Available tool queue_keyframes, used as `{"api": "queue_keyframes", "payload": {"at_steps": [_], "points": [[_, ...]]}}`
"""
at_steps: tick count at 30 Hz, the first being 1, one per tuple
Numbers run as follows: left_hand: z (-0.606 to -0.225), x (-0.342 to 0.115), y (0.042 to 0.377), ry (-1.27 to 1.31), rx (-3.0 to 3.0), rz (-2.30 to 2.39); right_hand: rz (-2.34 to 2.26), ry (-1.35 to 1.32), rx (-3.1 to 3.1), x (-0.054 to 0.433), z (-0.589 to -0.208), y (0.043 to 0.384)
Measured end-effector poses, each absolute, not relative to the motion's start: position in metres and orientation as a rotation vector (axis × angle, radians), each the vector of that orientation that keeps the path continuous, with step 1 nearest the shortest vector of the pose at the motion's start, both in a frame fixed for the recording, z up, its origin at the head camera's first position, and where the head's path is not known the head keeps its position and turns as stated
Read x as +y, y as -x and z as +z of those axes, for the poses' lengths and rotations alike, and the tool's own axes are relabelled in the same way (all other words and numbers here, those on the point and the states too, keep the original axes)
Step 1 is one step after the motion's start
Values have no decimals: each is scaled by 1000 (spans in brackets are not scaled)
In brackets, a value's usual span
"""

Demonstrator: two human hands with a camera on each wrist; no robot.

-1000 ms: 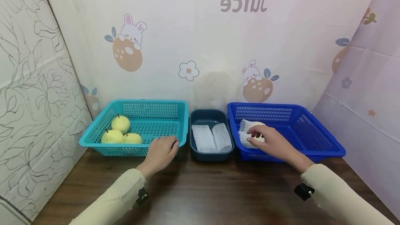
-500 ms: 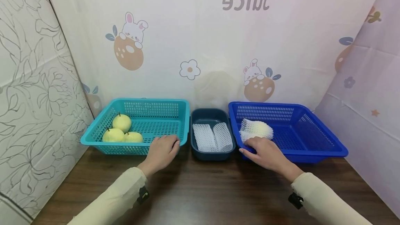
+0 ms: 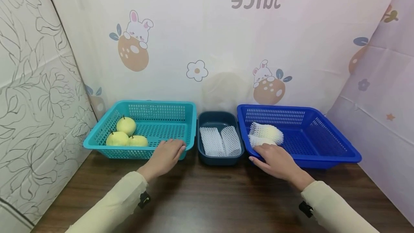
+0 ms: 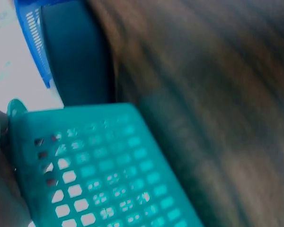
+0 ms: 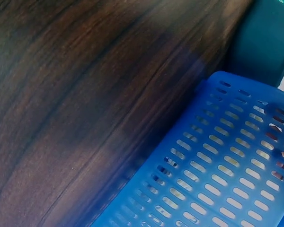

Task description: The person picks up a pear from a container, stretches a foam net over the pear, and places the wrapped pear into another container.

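My left hand [image 3: 165,156] holds the front rim of the teal basket [image 3: 176,109] near its right corner, fingers over the rim. In the left wrist view, the basket's slotted wall [image 4: 104,161] shows bits of finger through its holes. Three pale yellow pears [image 3: 118,138] sit at that basket's left end. My right hand [image 3: 275,161] grips the front-left rim of the blue basket [image 3: 343,150], thumb outside. Fingers also show through its wall [image 5: 213,156] in the right wrist view. Beside that hand, inside, lie pears in white foam nets [image 3: 267,133]; the front one is partly hidden.
Between the baskets stands a dark blue-green tub [image 3: 217,117] with two flat white foam nets [image 3: 211,142]. All three containers stand on the brown wooden table [image 3: 223,197], against a printed curtain [image 3: 223,35].
My right hand has come down and back from above the netted pears to the blue basket's front rim. My left hand stays on the teal basket's rim; the view tips slightly.
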State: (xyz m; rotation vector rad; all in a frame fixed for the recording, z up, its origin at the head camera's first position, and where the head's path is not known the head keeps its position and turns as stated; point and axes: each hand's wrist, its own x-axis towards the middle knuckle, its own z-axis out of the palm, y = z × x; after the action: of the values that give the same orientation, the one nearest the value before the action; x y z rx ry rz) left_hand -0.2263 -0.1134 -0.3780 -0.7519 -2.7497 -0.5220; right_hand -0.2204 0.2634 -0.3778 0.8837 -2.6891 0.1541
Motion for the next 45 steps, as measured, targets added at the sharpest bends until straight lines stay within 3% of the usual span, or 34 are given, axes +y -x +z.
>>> {"api": "queue_keyframes", "payload": {"at_steps": [13, 28, 45], "points": [[-356, -141, 233, 1040, -2833, -648, 143, -900, -2683, 266, -380, 221], [-318, -228, 249, 733, -2942, -537, 113, -931, -2628, 267, -383, 224], [-341, -265, 281, 648, -3177, -782, 97, -946, -2564, 266, -385, 224]]}}
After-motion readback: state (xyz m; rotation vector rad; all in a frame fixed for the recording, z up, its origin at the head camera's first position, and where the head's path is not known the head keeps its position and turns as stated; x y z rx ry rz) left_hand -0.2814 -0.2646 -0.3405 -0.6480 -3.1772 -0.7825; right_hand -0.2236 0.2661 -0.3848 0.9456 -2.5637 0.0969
